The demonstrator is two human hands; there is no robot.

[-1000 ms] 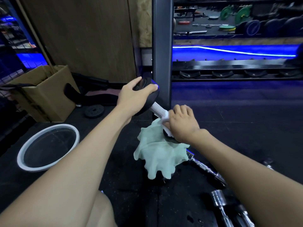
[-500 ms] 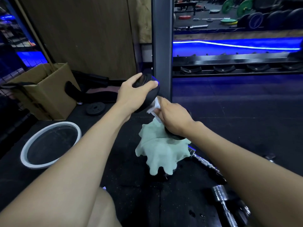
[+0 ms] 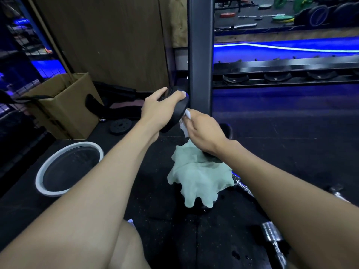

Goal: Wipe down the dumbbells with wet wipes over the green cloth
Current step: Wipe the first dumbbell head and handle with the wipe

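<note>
Gym floor (image 3: pixel 272 152): dumbbell (image 3: pixel 177 113) gripped by left hand (image 3: pixel 159 111) over green cloth (image 3: pixel 198 177); wet wipe (image 3: pixel 185 123), clamped in right hand (image 3: pixel 204 133), now shifted up against upper plate.

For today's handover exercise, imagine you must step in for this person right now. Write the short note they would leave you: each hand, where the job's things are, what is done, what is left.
Left hand: grips the upper black plate of the dumbbell, holding it tilted.
Right hand: grip closed on the wet wipe, pressed against the bar just below that upper plate.
The dumbbell's lower end rests on the green cloth, which lies crumpled on the black floor mat.
Done: this dumbbell's wipe-down is under way; how much is clean cannot be told.
Left: finish this one, then the chrome dumbbells lying at lower right, if not yet wiped.
</note>
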